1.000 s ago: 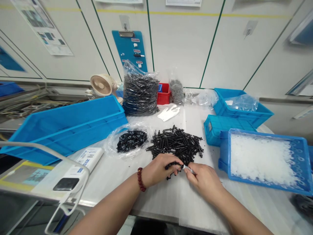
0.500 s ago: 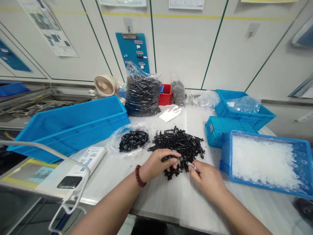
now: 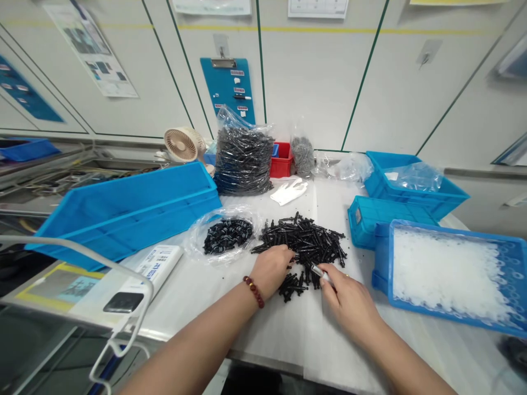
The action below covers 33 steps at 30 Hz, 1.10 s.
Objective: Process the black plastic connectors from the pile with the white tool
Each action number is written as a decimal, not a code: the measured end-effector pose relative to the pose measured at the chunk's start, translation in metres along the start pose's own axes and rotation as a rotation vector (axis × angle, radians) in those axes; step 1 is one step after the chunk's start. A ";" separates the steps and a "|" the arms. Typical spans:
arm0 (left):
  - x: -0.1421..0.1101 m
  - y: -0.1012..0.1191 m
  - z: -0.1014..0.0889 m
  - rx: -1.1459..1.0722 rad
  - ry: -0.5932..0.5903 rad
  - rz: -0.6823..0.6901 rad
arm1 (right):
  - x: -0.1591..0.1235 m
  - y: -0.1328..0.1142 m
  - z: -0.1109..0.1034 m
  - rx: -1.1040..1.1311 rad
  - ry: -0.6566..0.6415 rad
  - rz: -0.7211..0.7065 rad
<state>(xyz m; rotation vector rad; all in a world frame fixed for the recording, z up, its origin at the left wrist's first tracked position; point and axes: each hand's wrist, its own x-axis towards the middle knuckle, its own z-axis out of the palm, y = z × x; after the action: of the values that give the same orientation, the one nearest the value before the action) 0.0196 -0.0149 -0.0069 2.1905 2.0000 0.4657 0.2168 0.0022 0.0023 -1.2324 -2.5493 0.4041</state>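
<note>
My left hand (image 3: 272, 269), with a bead bracelet on the wrist, reaches palm down to the left edge of a pile of thin black plastic parts (image 3: 307, 236). Its fingers curl in together, and what they hold is hidden beneath them. My right hand (image 3: 349, 293) is closed around a small silver, pen-like tool (image 3: 321, 272) whose tip points left over the near side of the pile. Left of the pile, an open clear plastic bag (image 3: 193, 249) holds black parts with whitish rings (image 3: 226, 235).
At right stands a blue bin (image 3: 382, 269) of small white rings (image 3: 444, 274), with teal boxes (image 3: 391, 216) behind. A long blue bin (image 3: 132, 214) tilts at left. Farther back are a filled plastic bag (image 3: 242, 159), a white glove (image 3: 289, 191) and a fan (image 3: 183, 144).
My left hand has turned palm down and moved to the pile; the black ringed part it held near the tool is out of sight. My right hand still grips the tool, barely moved.
</note>
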 end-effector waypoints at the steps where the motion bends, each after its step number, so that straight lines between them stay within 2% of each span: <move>1: 0.001 0.000 0.002 0.041 -0.040 0.009 | 0.000 -0.002 -0.002 0.006 -0.016 0.013; 3: 0.002 0.000 0.003 0.051 -0.080 0.030 | 0.000 -0.004 -0.004 0.015 -0.049 0.027; 5: 0.002 -0.001 -0.001 -0.023 -0.053 0.015 | 0.000 -0.004 -0.005 0.021 -0.069 0.026; 8: 0.000 0.000 -0.011 -0.286 0.050 -0.073 | 0.001 -0.004 -0.005 0.016 -0.086 0.024; 10: -0.001 0.001 -0.018 -0.537 0.064 -0.113 | 0.001 -0.003 -0.005 0.009 -0.099 0.033; 13: -0.004 0.004 -0.024 -0.875 -0.043 -0.142 | 0.002 -0.002 -0.005 0.027 -0.108 0.031; 15: -0.006 0.004 -0.025 -0.985 -0.098 -0.150 | 0.002 -0.002 -0.005 0.046 -0.108 0.023; 18: -0.007 0.004 -0.024 -0.981 -0.091 -0.127 | 0.002 -0.001 -0.005 0.042 -0.123 0.028; 25: -0.006 0.004 -0.020 -0.787 -0.040 -0.005 | 0.002 -0.003 -0.007 0.031 -0.114 0.014; 30: -0.007 0.004 -0.015 -0.783 -0.020 0.044 | 0.002 -0.003 -0.008 0.019 -0.140 0.009; 33: -0.008 0.004 -0.011 -0.812 -0.054 0.060 | 0.001 -0.004 -0.007 0.024 -0.155 -0.014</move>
<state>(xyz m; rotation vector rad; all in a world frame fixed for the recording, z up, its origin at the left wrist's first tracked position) 0.0195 -0.0240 0.0037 1.7081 1.3530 0.9966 0.2156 0.0015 0.0105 -1.2180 -2.6714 0.5451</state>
